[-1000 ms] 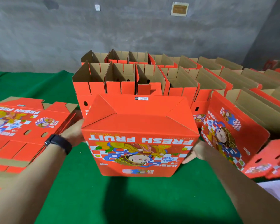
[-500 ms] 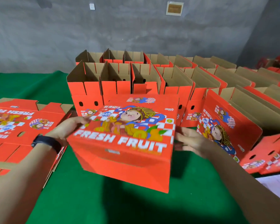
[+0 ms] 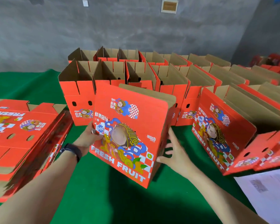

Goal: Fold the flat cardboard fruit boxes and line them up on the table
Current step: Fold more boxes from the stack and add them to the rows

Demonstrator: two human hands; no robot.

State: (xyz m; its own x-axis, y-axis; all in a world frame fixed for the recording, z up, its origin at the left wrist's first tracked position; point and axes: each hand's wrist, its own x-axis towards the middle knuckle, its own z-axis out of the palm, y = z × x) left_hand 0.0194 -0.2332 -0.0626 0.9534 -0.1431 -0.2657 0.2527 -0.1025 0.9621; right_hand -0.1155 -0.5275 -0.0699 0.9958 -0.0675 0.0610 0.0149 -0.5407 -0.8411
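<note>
A folded red fruit box (image 3: 131,133) with a cartoon print and the words FRESH FRUIT is in the middle, upright and tilted, its open top facing away. My left hand (image 3: 89,138) grips its left edge, thumb on the printed front. My right hand (image 3: 173,152) lies against its right side with fingers spread and straight. A stack of flat red boxes (image 3: 21,136) lies to the left on the green table (image 3: 113,199). Rows of folded open boxes (image 3: 136,75) stand behind.
Another folded box (image 3: 223,131) stands close on the right, with more rows behind it. A white sheet of paper (image 3: 268,193) lies at the lower right. A grey wall (image 3: 120,25) closes the back. Green cloth shows in front of the held box.
The box has been turned from bottom-up to upright, so its printed front now faces me and the open top points away. Both hands stayed at its sides.
</note>
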